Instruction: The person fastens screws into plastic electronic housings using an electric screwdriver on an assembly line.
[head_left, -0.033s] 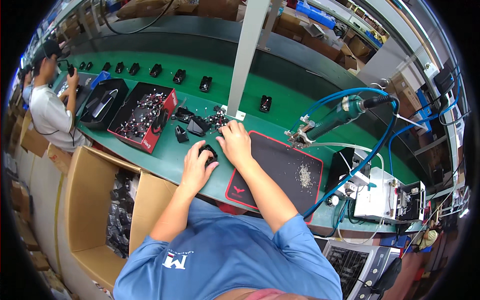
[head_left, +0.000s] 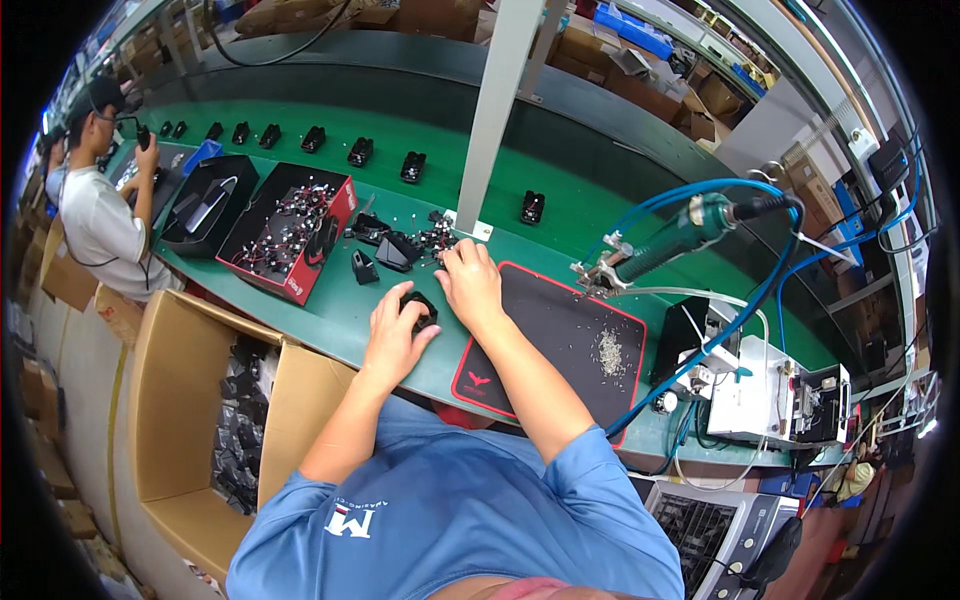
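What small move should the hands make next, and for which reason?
Probably, the right hand should draw one small part from the loose pile: its fingertips are at the pile's near edge, while the left hand holds a black housing.

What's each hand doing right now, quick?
Left hand: closed around a black plastic part.
Right hand: fingertips at the small-parts pile; whether it grips anything can't be told.

We find even, fairly bright light across the bench, whose long edges bow with the fisheye. Past its right end a white spot glares near the rim; black fills our view's corners.
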